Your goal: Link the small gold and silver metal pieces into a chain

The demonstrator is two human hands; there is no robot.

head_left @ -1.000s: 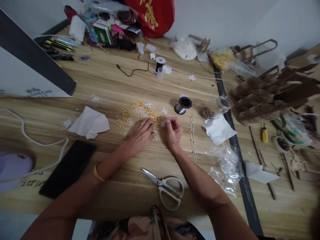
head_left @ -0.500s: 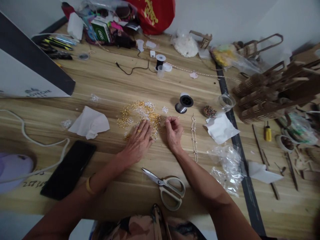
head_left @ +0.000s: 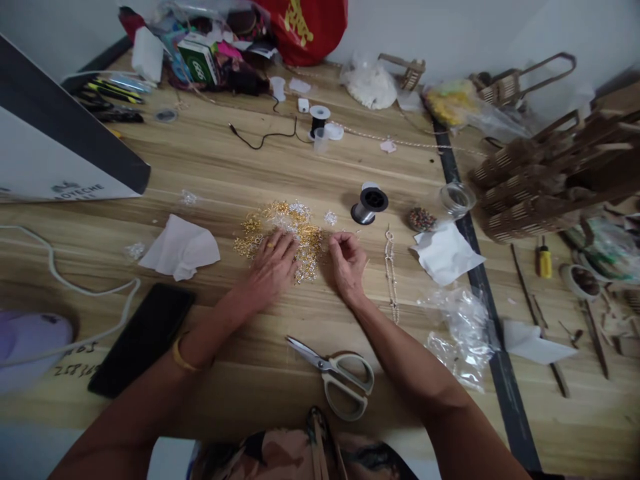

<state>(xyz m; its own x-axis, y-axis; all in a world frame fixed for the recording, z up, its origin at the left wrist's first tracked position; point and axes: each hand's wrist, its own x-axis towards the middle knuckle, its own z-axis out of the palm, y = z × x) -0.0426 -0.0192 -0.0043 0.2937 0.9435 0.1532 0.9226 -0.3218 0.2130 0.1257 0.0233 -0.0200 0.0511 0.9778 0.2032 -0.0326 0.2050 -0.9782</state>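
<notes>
A heap of small gold and clear beads (head_left: 300,230) lies on the wooden table (head_left: 225,173). My left hand (head_left: 271,267) rests flat on the near side of the heap, fingers stretched into the beads. My right hand (head_left: 346,261) sits just right of the heap with its fingertips pinched together on something too small to make out. A spool of thin wire (head_left: 369,203) stands beyond my right hand. A finished beaded strand (head_left: 391,273) lies to its right.
Scissors (head_left: 336,373) lie near the front edge. A black phone (head_left: 143,339) and a white tissue (head_left: 180,247) are at the left, a white-and-black box (head_left: 55,150) farther left. Plastic bags (head_left: 457,327), paper (head_left: 443,253), a glass jar (head_left: 456,199) and wooden parts (head_left: 545,180) are at the right.
My left hand has slid a little to the left across the bead heap. My right hand has stayed pinched in place.
</notes>
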